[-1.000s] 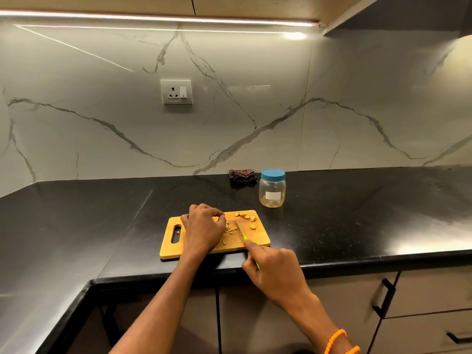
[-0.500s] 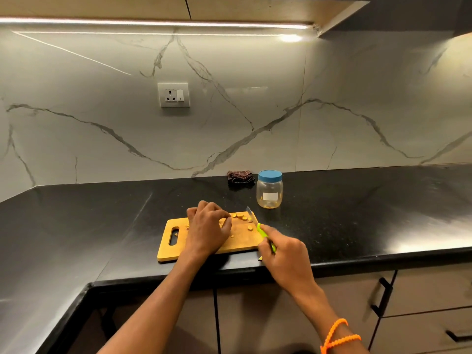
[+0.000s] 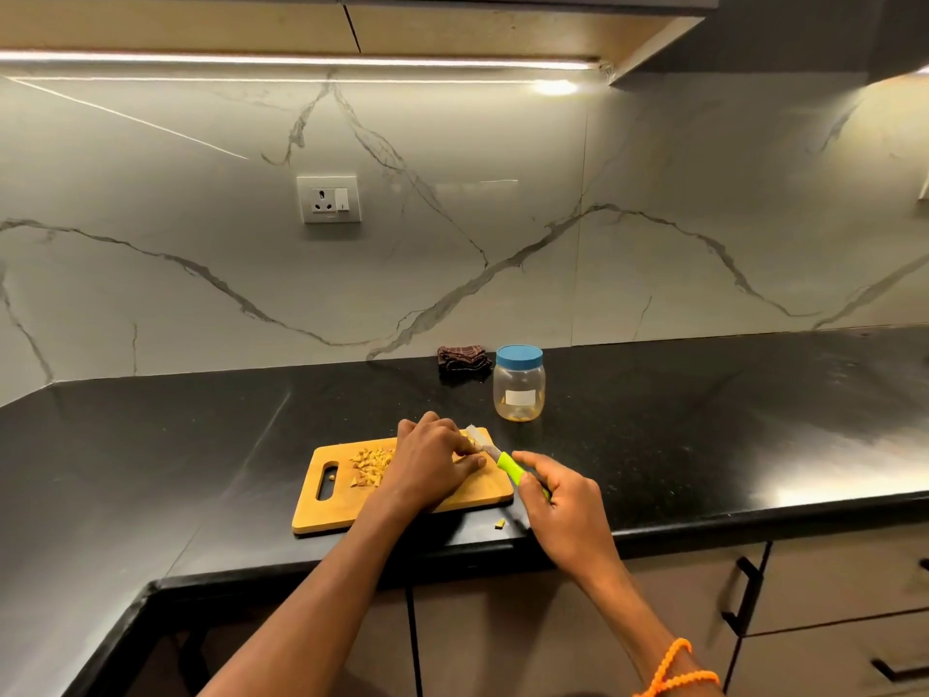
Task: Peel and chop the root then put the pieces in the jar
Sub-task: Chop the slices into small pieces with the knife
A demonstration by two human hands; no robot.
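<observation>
Wooden board (image 3: 327,515) on the black counter (image 3: 201,435) now shows a heap of chopped pieces (image 3: 371,465) by its handle slot, uncovered since the left hand (image 3: 432,467) shifted right. That hand's curled fingers press down at the board's far right corner; the root beneath is hidden. The right hand (image 3: 563,500) grips the green-handled knife (image 3: 507,465), blade now beside the left fingers. The lidded jar (image 3: 519,384) stands just behind. One piece (image 3: 499,523) lies on the counter.

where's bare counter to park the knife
Bare counter right of the jar, and left of the cutting board. Crowded: the board, with chopped pieces and both hands, left, right.
</observation>
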